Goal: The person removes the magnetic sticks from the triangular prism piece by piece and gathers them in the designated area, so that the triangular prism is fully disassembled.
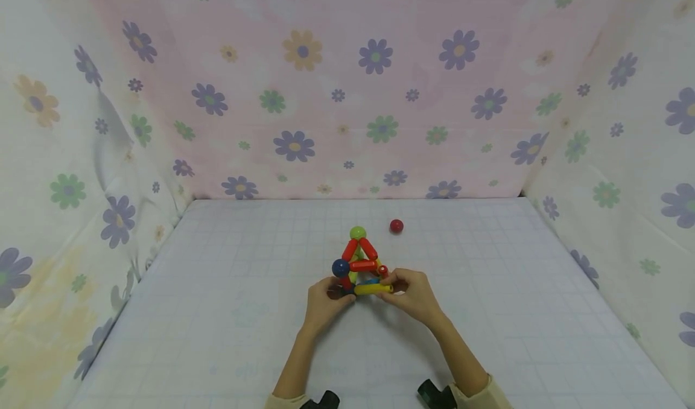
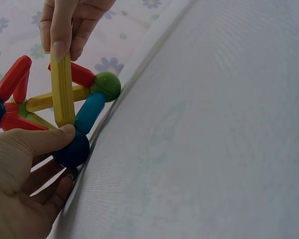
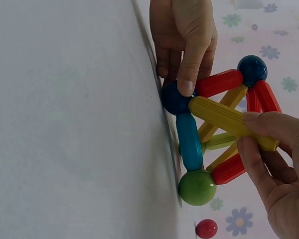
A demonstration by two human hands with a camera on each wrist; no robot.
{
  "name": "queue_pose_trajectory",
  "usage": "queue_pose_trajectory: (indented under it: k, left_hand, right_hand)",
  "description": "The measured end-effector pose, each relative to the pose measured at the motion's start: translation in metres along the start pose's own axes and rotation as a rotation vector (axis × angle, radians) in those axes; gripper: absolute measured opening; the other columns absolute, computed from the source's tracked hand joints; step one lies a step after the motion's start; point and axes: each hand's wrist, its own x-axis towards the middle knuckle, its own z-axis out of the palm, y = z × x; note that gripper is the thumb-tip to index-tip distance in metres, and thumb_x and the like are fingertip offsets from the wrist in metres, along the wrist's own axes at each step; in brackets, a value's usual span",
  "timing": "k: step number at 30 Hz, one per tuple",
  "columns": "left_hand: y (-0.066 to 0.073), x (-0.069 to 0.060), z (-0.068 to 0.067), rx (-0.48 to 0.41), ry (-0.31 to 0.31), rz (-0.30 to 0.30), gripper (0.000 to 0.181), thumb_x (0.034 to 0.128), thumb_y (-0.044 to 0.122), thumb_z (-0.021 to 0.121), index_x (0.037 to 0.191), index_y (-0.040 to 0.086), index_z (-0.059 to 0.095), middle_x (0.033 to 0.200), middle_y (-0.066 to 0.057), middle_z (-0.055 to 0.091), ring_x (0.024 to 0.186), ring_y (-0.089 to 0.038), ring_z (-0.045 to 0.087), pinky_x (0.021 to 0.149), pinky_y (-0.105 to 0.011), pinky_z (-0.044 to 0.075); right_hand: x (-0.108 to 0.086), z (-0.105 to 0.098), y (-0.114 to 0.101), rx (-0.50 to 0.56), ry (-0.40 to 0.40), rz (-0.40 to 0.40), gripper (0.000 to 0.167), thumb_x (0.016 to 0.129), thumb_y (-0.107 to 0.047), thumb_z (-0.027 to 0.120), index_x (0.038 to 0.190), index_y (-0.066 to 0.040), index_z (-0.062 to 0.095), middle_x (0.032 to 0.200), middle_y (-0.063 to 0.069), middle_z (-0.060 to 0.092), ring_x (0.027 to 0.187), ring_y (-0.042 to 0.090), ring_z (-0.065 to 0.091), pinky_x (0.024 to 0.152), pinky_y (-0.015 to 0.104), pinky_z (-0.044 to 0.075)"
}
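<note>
A frame of coloured rods and balls stands on the table, with a light green ball (image 1: 358, 233) on top and red rods (image 1: 363, 266) below it. My left hand (image 1: 324, 303) holds the dark blue ball (image 3: 176, 97) at its lower near corner, thumb on top. Between thumb and fingers, my right hand (image 1: 411, 294) pinches the free end of a yellow rod (image 3: 229, 121). The rod's other end touches that dark blue ball. A light blue rod (image 3: 189, 142) runs from the same ball to a green ball (image 3: 197, 187). Another dark blue ball (image 1: 341, 268) sits higher on the frame's left.
A loose red ball (image 1: 397, 226) lies behind and right of the frame. White gridded cloth covers the table (image 1: 217, 312). Flowered cloth (image 1: 336, 83) hangs at the back and both sides. Dark wrist cameras (image 1: 436, 394) sit at the sleeves.
</note>
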Motion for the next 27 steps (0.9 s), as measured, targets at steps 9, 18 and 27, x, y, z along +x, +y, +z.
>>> queue_pose_trajectory:
  k: [9, 18, 27]
  left_hand:
    - [-0.001, 0.001, 0.001, 0.004, 0.009, 0.004, 0.032, 0.0712, 0.01, 0.08, 0.097, -0.004, 0.067, 0.09, -0.014, 0.069, 0.078, -0.024, 0.063, 0.066, -0.023, 0.052]
    - [-0.001, 0.0, 0.002, 0.001, 0.015, -0.005, 0.031, 0.0715, 0.01, 0.079, 0.096, -0.004, 0.067, 0.089, -0.013, 0.069, 0.077, -0.022, 0.063, 0.066, -0.023, 0.052]
    - [0.0, -0.001, 0.001, 0.004, 0.021, 0.014, 0.032, 0.0707, 0.011, 0.08, 0.096, -0.004, 0.066, 0.089, -0.013, 0.069, 0.077, -0.023, 0.064, 0.066, -0.023, 0.053]
  right_hand:
    - [-0.002, 0.001, 0.0, 0.033, 0.056, 0.011, 0.015, 0.069, 0.011, 0.075, 0.079, 0.011, 0.064, 0.078, 0.021, 0.067, 0.063, 0.012, 0.059, 0.06, 0.024, 0.055]
    - [-0.008, 0.005, 0.001, 0.048, 0.089, -0.003, 0.015, 0.067, 0.013, 0.075, 0.076, 0.01, 0.063, 0.075, 0.02, 0.066, 0.061, 0.015, 0.058, 0.059, 0.03, 0.056]
    - [-0.01, 0.001, 0.0, 0.058, 0.124, -0.164, 0.021, 0.061, 0.021, 0.074, 0.072, 0.009, 0.061, 0.071, 0.02, 0.064, 0.06, 0.021, 0.061, 0.054, 0.034, 0.055]
